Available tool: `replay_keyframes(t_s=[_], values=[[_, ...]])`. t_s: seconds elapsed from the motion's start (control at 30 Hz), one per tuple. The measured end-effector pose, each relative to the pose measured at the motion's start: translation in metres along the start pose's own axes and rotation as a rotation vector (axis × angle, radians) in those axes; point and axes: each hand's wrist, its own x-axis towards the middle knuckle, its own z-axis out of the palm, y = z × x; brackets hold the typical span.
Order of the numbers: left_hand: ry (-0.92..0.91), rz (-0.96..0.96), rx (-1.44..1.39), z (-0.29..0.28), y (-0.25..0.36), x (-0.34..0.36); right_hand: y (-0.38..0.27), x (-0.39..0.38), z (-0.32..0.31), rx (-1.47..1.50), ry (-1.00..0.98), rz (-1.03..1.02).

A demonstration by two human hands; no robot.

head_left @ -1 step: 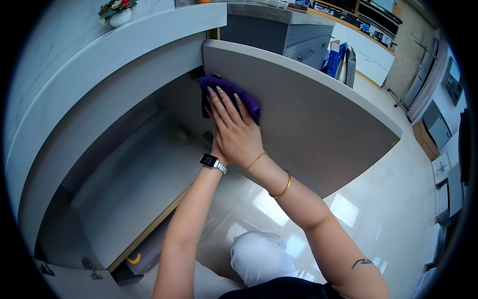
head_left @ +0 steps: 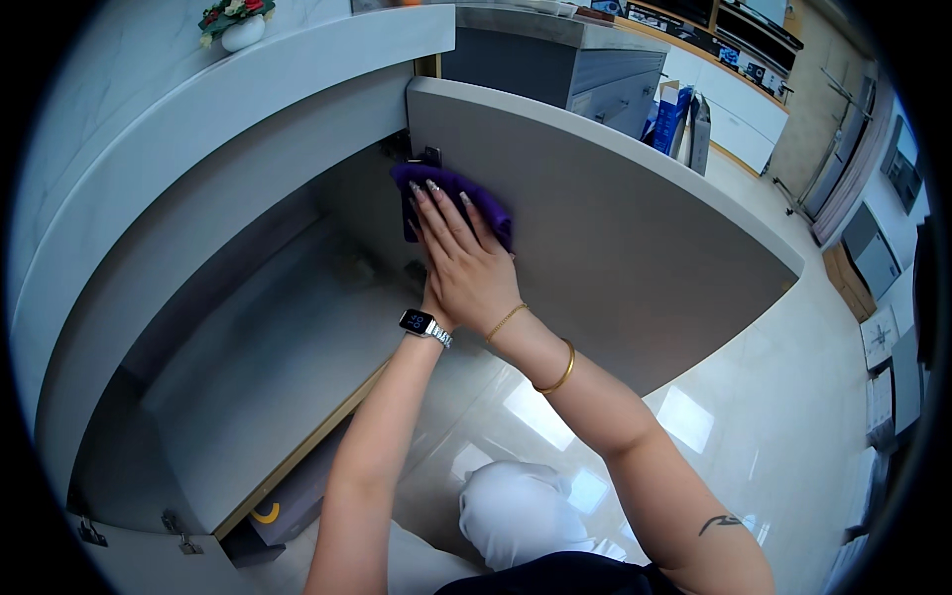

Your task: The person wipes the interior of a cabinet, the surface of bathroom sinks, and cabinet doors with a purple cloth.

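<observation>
A purple cloth (head_left: 464, 190) lies pressed against the grey inner face of an open cabinet door (head_left: 615, 238), close to its hinged edge. Flat on the cloth rests my right hand (head_left: 470, 266), open, its fingers stretched out and pointing up. My left hand (head_left: 433, 297) is tucked behind the right one; its fingers are mostly hidden, so its grip does not show. A watch (head_left: 416, 321) sits on my left wrist. Just above the cloth a metal hinge (head_left: 432, 157) shows on the door.
To the left, the cabinet's grey interior (head_left: 268, 337) gapes under a curved white top (head_left: 169, 149). A flower pot (head_left: 242, 33) stands on that top. Another door (head_left: 149, 555) with hinges hangs at the lower left. Glossy tiles (head_left: 773, 397) cover the floor; cartons (head_left: 679, 124) stand beyond the door.
Both hands and the purple cloth have slid slightly down and left along the door. More of the hinge above the cloth is now uncovered.
</observation>
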Motion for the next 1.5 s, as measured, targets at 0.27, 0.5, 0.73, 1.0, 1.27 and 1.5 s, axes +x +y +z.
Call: replay_keyframes(t_s=[0.27,0.5,0.73,1.0,1.27,1.5], values=[[-0.006,-0.239,-0.176,0.038,0.015,-0.077,-0.037,-0.062,0.062,0.077,-0.289,-0.144],[-0.078,-0.393,-0.327,0.066,0.047,-0.156,-0.039,-0.157,0.048,0.318,-0.392,-0.042],[-0.076,-0.395,-0.424,0.063,0.07,-0.169,-0.046,-0.188,0.006,0.193,-0.334,0.282],[0.115,-0.626,-0.669,0.074,0.05,-0.113,-0.028,-0.101,0.008,0.182,-0.198,0.119],[0.158,-1.041,-1.018,0.077,0.029,-0.154,-0.072,-0.139,0.107,0.326,-0.459,-0.069],[0.161,-1.085,-0.992,0.074,0.036,-0.167,-0.075,-0.165,0.111,0.486,-0.521,-0.02]])
